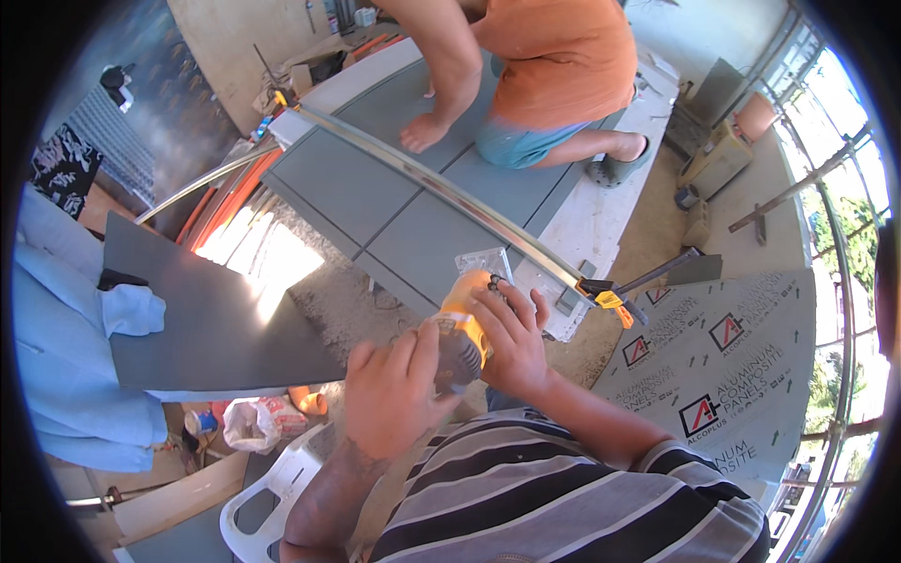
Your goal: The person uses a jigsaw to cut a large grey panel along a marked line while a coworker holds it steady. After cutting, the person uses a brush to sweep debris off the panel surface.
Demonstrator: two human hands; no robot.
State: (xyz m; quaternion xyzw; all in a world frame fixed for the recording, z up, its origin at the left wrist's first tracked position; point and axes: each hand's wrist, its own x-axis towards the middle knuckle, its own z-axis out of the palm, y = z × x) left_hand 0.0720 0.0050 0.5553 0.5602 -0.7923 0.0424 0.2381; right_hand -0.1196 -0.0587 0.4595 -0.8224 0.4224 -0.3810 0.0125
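Your left hand (394, 387) has its fingers curled around the dark rear end of the yellow-and-black power tool with a clear plate (460, 305); your right hand (514, 342) wraps its fingers on the yellow body. So the tool is between both hands' fingers. Ahead of the fingers lies the flat grey panel (343, 192), crossed by the long metal bar (441, 194). Right of the fingers is the black-and-orange clamp (610, 299).

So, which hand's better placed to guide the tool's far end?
Probably the right hand: it touches the yellow tool near the clear plate; the left hand is at its dark end.
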